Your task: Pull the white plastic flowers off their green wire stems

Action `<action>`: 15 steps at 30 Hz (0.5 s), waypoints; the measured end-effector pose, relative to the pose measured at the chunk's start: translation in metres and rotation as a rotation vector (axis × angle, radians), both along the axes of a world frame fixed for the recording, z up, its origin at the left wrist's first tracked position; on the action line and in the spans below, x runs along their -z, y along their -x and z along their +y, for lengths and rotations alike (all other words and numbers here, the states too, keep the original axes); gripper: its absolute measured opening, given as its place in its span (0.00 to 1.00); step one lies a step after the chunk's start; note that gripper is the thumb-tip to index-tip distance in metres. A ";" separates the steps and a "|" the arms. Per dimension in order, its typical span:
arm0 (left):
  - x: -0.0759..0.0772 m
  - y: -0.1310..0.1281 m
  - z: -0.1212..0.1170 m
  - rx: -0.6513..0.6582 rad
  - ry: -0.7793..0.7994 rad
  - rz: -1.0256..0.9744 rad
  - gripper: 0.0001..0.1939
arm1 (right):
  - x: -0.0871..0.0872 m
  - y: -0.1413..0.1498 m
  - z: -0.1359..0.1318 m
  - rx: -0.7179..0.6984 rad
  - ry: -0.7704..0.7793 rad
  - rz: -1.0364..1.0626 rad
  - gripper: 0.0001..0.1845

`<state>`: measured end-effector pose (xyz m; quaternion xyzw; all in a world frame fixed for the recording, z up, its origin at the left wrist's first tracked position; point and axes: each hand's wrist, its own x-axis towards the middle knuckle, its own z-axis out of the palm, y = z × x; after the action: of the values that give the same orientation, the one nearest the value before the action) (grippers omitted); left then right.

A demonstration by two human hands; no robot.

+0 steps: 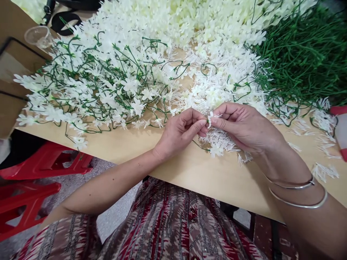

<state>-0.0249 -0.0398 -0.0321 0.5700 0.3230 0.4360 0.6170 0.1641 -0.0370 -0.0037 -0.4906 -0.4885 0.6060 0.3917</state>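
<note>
My left hand [187, 128] and my right hand [234, 124] meet fingertip to fingertip above the front of the table. The left thumb and fingers pinch the end of a green plastic stem [202, 147], mostly hidden by the hand. My right thumb and forefinger are closed on a small white artificial flower [210, 117] at that stem's tip, its white stamens sticking out to the right. Just beneath the hands lies a heap of loose white stamens [221, 139]. To the left are white flowers joined to green stems [114, 86].
Loose white petals [168, 21] are heaped at the back. A big pile of green stems [306, 54] fills the right. A clear plastic cup [40, 38] lies by a cardboard box [16, 21] at left. Red stools [51, 159] stand below the table's left edge.
</note>
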 end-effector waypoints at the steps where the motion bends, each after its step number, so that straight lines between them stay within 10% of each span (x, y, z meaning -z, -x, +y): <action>1: 0.000 0.000 0.000 -0.001 0.001 0.006 0.16 | 0.000 0.000 0.000 0.003 0.002 -0.001 0.18; 15: -0.005 -0.001 0.000 -0.038 -0.005 0.009 0.15 | 0.001 0.000 0.006 -0.039 0.007 0.070 0.17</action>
<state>-0.0237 -0.0400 -0.0271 0.5674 0.3356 0.4459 0.6055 0.1644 -0.0313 -0.0047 -0.4609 -0.4817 0.6320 0.3952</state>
